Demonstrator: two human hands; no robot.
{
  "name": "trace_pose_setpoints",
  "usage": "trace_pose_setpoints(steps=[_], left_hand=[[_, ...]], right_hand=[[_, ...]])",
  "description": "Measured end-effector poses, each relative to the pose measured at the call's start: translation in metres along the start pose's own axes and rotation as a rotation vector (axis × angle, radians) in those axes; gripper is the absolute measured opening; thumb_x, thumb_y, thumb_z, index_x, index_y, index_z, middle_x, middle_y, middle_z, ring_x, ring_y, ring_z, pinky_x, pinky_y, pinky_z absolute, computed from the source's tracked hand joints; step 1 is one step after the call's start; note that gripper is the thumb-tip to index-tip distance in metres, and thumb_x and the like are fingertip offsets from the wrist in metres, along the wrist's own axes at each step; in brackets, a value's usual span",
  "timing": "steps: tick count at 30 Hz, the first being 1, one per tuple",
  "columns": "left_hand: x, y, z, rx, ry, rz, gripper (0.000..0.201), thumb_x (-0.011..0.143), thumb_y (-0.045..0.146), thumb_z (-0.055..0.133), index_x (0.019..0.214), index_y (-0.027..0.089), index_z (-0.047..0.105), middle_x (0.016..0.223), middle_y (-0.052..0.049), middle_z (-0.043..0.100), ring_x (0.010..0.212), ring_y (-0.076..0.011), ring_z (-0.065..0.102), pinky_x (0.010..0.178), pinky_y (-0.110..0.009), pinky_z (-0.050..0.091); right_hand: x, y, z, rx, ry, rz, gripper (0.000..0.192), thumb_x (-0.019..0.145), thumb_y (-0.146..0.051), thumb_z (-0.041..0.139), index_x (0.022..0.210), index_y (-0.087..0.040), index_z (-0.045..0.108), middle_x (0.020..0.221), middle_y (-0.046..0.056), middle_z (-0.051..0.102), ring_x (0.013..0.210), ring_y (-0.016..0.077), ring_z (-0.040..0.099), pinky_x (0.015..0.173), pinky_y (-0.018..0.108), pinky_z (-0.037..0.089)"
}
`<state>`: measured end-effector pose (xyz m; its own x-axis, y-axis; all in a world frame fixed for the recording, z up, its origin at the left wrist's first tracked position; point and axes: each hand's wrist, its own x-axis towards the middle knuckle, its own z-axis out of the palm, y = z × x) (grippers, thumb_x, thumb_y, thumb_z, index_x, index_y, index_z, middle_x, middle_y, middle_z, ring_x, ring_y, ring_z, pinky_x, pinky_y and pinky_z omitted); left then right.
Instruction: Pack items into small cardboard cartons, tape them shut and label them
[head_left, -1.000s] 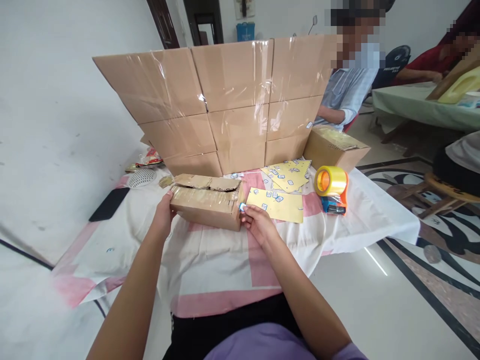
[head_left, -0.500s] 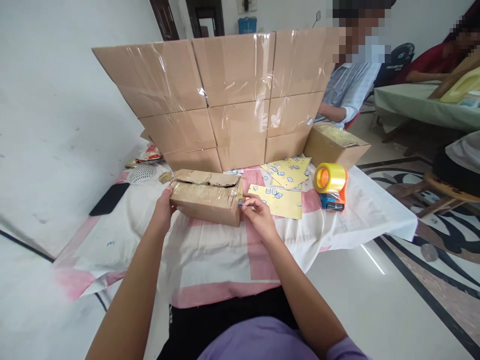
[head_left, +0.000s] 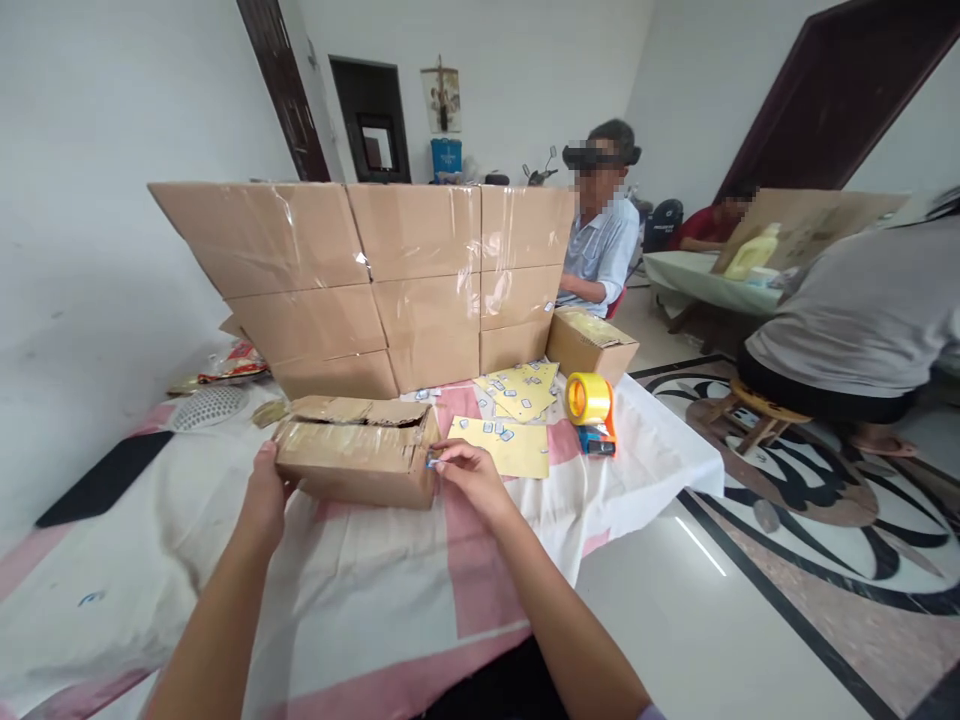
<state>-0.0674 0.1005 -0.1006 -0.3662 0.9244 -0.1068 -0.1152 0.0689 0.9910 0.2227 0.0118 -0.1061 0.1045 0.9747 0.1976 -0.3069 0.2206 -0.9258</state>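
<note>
A small cardboard box with a torn, taped top lies on the cloth-covered table in front of me. My left hand presses against its left end. My right hand is at its right end, fingertips pinching a small blue-and-white sticker against the box's corner. Just right of that hand lies a yellow sticker sheet with a few stickers left on it.
A wall of taped cardboard boxes stands behind. More yellow sheets, a tape dispenser, another box, a black phone and a white mesh lid lie around. A seated person and other people are at the right.
My head has lifted and turned, so more of the room shows. My right hand has brought the sticker onto the box's right end; my left hand still holds the box.
</note>
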Motion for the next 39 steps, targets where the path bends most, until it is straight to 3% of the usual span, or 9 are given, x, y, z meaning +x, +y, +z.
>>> trace_pose_setpoints(steps=[4,9,17,20,24,28,32,35,39], left_hand=[[-0.006,-0.007,-0.008,-0.016,-0.001,0.009,0.052,0.097,0.055,0.043,0.137,0.027,0.060,0.138,-0.006,0.065,0.121,-0.0233,0.063,0.067,-0.022,0.055],[-0.016,-0.006,-0.014,-0.010,-0.010,0.032,0.053,0.095,0.057,0.044,0.134,0.027,0.063,0.126,-0.007,0.070,0.108,-0.0222,0.066,0.067,-0.024,0.055],[-0.016,-0.004,-0.008,0.040,0.013,0.049,0.058,0.094,0.061,0.040,0.140,0.030,0.060,0.127,-0.007,0.069,0.104,-0.0228,0.067,0.067,-0.027,0.054],[-0.016,-0.006,-0.006,0.029,0.031,0.044,0.060,0.093,0.062,0.039,0.139,0.029,0.060,0.124,-0.007,0.070,0.097,-0.0222,0.067,0.069,-0.028,0.056],[-0.022,-0.008,-0.007,-0.016,0.026,0.047,0.060,0.094,0.061,0.038,0.138,0.028,0.061,0.129,-0.007,0.069,0.109,-0.0231,0.067,0.077,-0.029,0.058],[-0.031,-0.009,-0.008,-0.072,0.005,0.064,0.057,0.097,0.059,0.031,0.137,0.030,0.060,0.143,-0.004,0.065,0.127,-0.0249,0.062,0.088,-0.031,0.058],[-0.037,-0.009,-0.007,-0.099,-0.001,0.067,0.057,0.100,0.057,0.029,0.140,0.029,0.058,0.150,-0.005,0.060,0.136,-0.0257,0.057,0.088,-0.030,0.056],[-0.038,-0.008,-0.007,-0.108,-0.011,0.068,0.059,0.100,0.057,0.028,0.144,0.027,0.055,0.150,-0.007,0.060,0.135,-0.0248,0.058,0.085,-0.028,0.054],[-0.036,-0.010,-0.007,-0.128,-0.009,0.087,0.062,0.100,0.060,0.031,0.143,0.024,0.056,0.148,-0.008,0.061,0.129,-0.0236,0.060,0.082,-0.027,0.053]], right_hand=[[0.005,-0.001,0.003,0.045,0.008,0.037,0.024,0.069,-0.045,0.088,0.073,-0.024,0.076,0.085,0.002,0.075,0.081,0.0182,0.066,0.080,0.030,0.051],[0.006,0.001,0.005,0.068,0.034,0.066,0.024,0.067,-0.042,0.089,0.070,-0.022,0.076,0.067,0.000,0.070,0.058,0.0121,0.052,0.060,0.025,0.040],[-0.010,-0.006,-0.003,0.194,0.229,0.005,0.030,0.073,-0.049,0.086,0.076,-0.022,0.075,0.074,0.002,0.073,0.067,0.0149,0.063,0.068,0.028,0.048],[-0.013,-0.008,-0.003,0.225,0.204,0.066,0.036,0.068,-0.051,0.089,0.082,-0.021,0.074,0.075,0.003,0.073,0.067,0.0174,0.069,0.059,0.026,0.046],[-0.014,-0.002,0.013,0.250,0.153,0.149,0.039,0.064,-0.050,0.091,0.078,-0.020,0.071,0.080,0.005,0.074,0.063,0.0185,0.070,0.050,0.024,0.041],[-0.020,0.005,0.027,0.278,0.190,0.135,0.035,0.067,-0.049,0.088,0.078,-0.021,0.069,0.074,0.002,0.070,0.066,0.0166,0.068,0.055,0.025,0.046],[-0.026,0.004,0.032,0.272,0.250,0.115,0.037,0.067,-0.052,0.085,0.076,-0.022,0.064,0.071,0.002,0.067,0.067,0.0177,0.065,0.057,0.027,0.047],[-0.026,-0.002,0.020,0.190,0.356,0.087,0.042,0.067,-0.055,0.081,0.073,-0.023,0.055,0.065,0.000,0.059,0.060,0.0159,0.059,0.055,0.028,0.046],[-0.013,-0.018,-0.019,-0.091,0.471,0.004,0.036,0.076,-0.055,0.070,0.080,-0.024,0.052,0.071,0.001,0.058,0.063,0.0154,0.056,0.057,0.028,0.046]])
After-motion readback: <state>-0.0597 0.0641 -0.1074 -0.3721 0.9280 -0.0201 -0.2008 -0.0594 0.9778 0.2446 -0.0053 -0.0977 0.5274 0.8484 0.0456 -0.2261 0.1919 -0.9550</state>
